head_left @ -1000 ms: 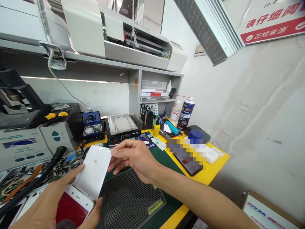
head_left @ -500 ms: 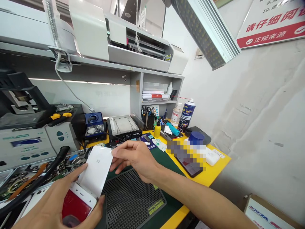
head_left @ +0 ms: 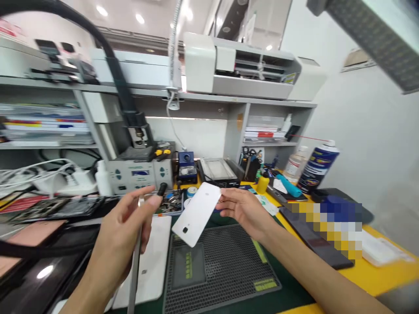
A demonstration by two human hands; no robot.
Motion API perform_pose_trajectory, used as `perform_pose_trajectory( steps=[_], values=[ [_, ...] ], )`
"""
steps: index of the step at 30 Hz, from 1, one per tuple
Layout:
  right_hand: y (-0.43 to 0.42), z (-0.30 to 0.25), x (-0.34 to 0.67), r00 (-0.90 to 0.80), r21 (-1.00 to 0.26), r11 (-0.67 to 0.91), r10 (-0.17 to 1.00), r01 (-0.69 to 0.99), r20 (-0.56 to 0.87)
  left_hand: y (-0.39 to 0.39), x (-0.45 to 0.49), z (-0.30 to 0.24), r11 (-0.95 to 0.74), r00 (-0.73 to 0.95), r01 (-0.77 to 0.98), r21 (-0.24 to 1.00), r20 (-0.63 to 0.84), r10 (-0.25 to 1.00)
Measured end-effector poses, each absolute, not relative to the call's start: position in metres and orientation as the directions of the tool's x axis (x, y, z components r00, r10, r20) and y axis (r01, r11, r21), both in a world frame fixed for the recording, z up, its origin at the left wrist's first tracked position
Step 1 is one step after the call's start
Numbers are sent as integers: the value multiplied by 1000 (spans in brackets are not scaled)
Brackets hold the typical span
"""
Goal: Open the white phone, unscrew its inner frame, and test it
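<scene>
My right hand point(head_left: 245, 209) pinches the top right corner of a white phone back cover point(head_left: 199, 213) between thumb and fingers. The cover tilts in the air above the dark perforated mat, with a small black camera hole near its lower end. My left hand point(head_left: 114, 240) is closed around a phone point(head_left: 135, 266) turned edge-on, so only its slim silvery side shows and its screen is hidden. Cover and phone are apart. Beneath my left hand lies a white flat device point(head_left: 155, 257) bearing a small square logo.
The perforated mat point(head_left: 229, 261) covers the middle of the bench. A dark phone point(head_left: 310, 240), partly pixelated, lies on the right beside a spray can point(head_left: 317, 168). Behind stand a soldering station point(head_left: 137, 176) and a hot plate point(head_left: 218, 170). Loose phones and cables crowd the left.
The back cover has moved away from the phone and turned, now showing its camera hole. My left hand has tilted the phone edge-on. The head view has swung left.
</scene>
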State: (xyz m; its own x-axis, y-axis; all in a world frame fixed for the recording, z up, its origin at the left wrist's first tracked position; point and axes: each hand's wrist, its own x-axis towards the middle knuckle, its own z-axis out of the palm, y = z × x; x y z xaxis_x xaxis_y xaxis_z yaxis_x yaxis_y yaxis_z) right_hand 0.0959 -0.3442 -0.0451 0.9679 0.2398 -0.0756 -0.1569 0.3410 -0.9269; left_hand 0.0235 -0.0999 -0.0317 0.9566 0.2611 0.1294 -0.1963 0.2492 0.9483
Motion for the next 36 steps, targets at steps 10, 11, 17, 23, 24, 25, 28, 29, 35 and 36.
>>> perform_pose_trajectory(
  steps=[10,11,17,23,24,25,28,29,35,36],
  values=[
    [-323,-48,76,906,-910,243,347,-335,-241,-51,34,-21,806,994,-100,583,102,49],
    [-319,-49,72,901,-908,237,354,-344,-249,-49,34,-22,835,995,-74,545,96,26],
    [-304,-56,59,908,-893,292,345,-342,-235,-45,37,-25,924,996,19,381,71,-50],
    [-302,-53,55,901,-894,261,343,-364,-267,-42,36,-28,944,994,-10,331,106,-26],
    [-301,-53,54,892,-883,272,359,-382,-276,-41,36,-28,947,994,-15,321,109,-21],
    [-300,-54,53,874,-868,279,392,-411,-288,-40,35,-28,950,994,-20,312,112,-16],
    [-296,-58,48,769,-838,204,547,-506,-331,-37,34,-28,955,993,-45,292,119,10],
    [-295,-59,45,731,-842,147,586,-519,-349,-36,33,-28,956,992,-57,287,121,23],
    [-295,-60,35,712,-903,-53,595,-427,-372,-36,33,-27,945,995,-75,319,88,49],
    [-296,-59,35,727,-915,-62,587,-398,-356,-38,34,-27,940,996,-74,332,80,50]
  ],
)
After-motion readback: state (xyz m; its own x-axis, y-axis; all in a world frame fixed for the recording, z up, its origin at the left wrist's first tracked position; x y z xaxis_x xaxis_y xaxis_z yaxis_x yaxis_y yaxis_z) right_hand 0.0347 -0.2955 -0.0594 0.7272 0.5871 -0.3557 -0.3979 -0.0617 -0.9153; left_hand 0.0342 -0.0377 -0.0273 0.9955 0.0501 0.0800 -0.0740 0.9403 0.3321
